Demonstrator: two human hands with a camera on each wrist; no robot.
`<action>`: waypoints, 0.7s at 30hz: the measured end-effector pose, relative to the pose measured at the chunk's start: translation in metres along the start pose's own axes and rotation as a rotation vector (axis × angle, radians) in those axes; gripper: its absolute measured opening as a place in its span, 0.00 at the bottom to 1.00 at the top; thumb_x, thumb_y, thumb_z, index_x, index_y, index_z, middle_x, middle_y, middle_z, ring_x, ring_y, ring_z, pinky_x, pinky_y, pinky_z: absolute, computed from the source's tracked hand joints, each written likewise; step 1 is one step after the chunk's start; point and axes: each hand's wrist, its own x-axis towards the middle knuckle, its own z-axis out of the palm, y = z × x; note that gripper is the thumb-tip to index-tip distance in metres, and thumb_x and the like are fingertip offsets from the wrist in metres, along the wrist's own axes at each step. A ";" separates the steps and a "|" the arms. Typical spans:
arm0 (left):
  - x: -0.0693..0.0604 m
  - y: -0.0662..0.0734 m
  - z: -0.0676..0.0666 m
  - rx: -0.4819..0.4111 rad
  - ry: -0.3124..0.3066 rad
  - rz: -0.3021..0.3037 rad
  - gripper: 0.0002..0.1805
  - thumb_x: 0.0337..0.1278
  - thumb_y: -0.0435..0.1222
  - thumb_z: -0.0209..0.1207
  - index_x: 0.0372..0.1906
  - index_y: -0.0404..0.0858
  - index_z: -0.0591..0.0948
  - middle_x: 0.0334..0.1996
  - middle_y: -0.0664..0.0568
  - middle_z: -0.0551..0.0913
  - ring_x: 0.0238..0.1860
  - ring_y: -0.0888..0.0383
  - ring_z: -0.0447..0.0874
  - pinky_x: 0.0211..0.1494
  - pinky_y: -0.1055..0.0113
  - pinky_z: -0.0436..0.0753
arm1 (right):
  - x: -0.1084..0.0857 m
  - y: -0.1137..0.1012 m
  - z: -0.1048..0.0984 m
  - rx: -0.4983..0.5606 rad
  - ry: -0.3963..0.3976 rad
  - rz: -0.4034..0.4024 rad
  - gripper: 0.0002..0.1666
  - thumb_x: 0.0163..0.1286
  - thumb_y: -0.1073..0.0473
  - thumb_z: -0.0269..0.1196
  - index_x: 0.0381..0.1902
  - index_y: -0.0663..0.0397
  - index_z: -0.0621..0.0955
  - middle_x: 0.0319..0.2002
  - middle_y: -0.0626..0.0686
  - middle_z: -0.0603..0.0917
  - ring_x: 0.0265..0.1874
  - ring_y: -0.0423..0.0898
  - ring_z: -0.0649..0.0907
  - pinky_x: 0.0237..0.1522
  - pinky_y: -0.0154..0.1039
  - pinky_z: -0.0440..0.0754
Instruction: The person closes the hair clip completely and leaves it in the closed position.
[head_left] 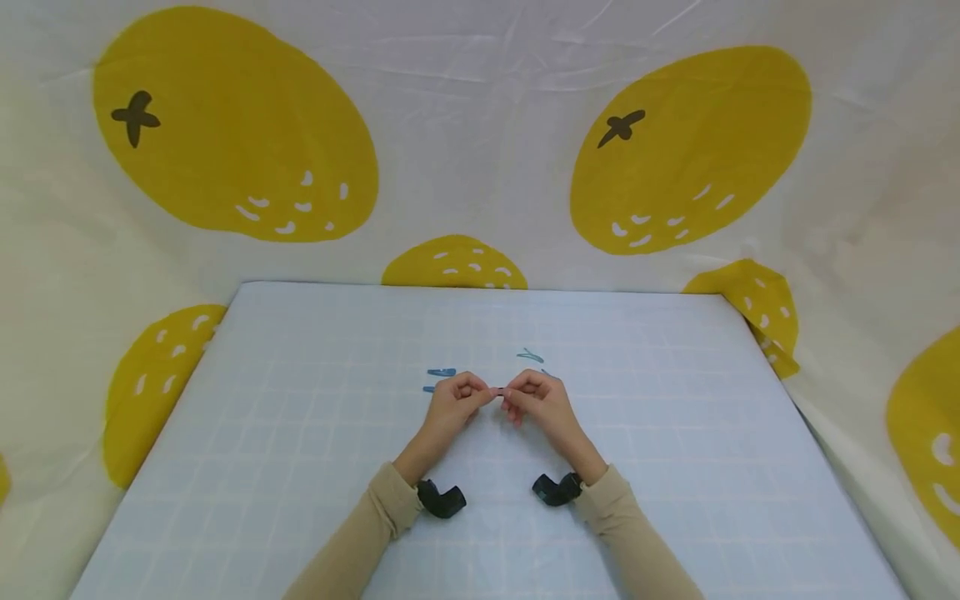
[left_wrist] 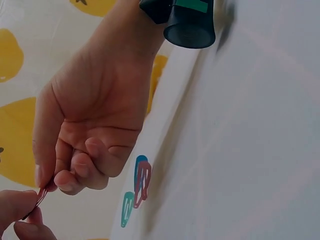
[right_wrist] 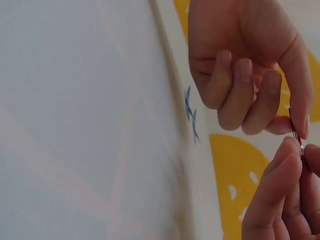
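Between my two hands is a small dark red snap hair clip (left_wrist: 41,198), pinched at both ends. My left hand (head_left: 453,402) grips one end with thumb and forefinger; my right hand (head_left: 546,408) pinches the other. In the right wrist view the clip (right_wrist: 295,131) is edge-on, mostly hidden by fingertips. Beyond my left hand lie closed hair clips: a blue clip (left_wrist: 139,162), a red clip (left_wrist: 142,184) and a teal clip (left_wrist: 127,209). Past my right hand are a teal clip (head_left: 529,356) with its parts spread and a blue clip (right_wrist: 188,104), partly hidden in the head view.
All of this is on a table (head_left: 300,475) under a pale checked cloth. A white curtain (head_left: 472,125) with yellow fruit prints hangs behind it. Each wrist carries a black camera mount, the left mount (head_left: 441,499) and right mount (head_left: 557,490) facing each other.
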 end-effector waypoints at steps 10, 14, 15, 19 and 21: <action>-0.008 0.006 -0.017 0.070 -0.014 0.003 0.11 0.59 0.40 0.68 0.32 0.37 0.82 0.15 0.54 0.68 0.18 0.59 0.62 0.22 0.70 0.64 | 0.003 -0.017 0.010 -0.083 -0.033 0.083 0.07 0.68 0.65 0.65 0.37 0.68 0.82 0.29 0.60 0.86 0.20 0.45 0.80 0.25 0.36 0.79; -0.015 0.010 -0.028 0.084 -0.020 -0.005 0.10 0.59 0.40 0.68 0.32 0.37 0.82 0.14 0.53 0.68 0.17 0.59 0.61 0.22 0.70 0.63 | 0.005 -0.020 0.018 -0.092 -0.064 0.106 0.08 0.69 0.67 0.64 0.40 0.70 0.83 0.31 0.65 0.85 0.21 0.46 0.79 0.26 0.36 0.79; -0.016 0.011 -0.030 0.093 -0.021 -0.005 0.10 0.59 0.40 0.68 0.32 0.38 0.82 0.15 0.53 0.68 0.18 0.59 0.61 0.23 0.70 0.63 | 0.005 -0.021 0.020 -0.095 -0.071 0.109 0.08 0.69 0.67 0.64 0.40 0.71 0.83 0.31 0.67 0.85 0.21 0.45 0.79 0.26 0.36 0.80; -0.023 0.015 -0.043 0.125 -0.026 -0.004 0.10 0.59 0.41 0.68 0.32 0.38 0.83 0.15 0.53 0.69 0.18 0.59 0.62 0.23 0.70 0.63 | 0.007 -0.022 0.028 -0.091 -0.094 0.124 0.09 0.70 0.67 0.63 0.41 0.72 0.84 0.33 0.73 0.83 0.22 0.45 0.79 0.27 0.34 0.80; -0.027 0.016 -0.050 0.143 -0.025 -0.012 0.10 0.58 0.41 0.69 0.33 0.38 0.83 0.15 0.53 0.70 0.18 0.59 0.62 0.23 0.71 0.63 | 0.007 -0.022 0.034 -0.085 -0.106 0.127 0.09 0.70 0.66 0.63 0.40 0.71 0.84 0.32 0.71 0.84 0.22 0.44 0.79 0.27 0.34 0.80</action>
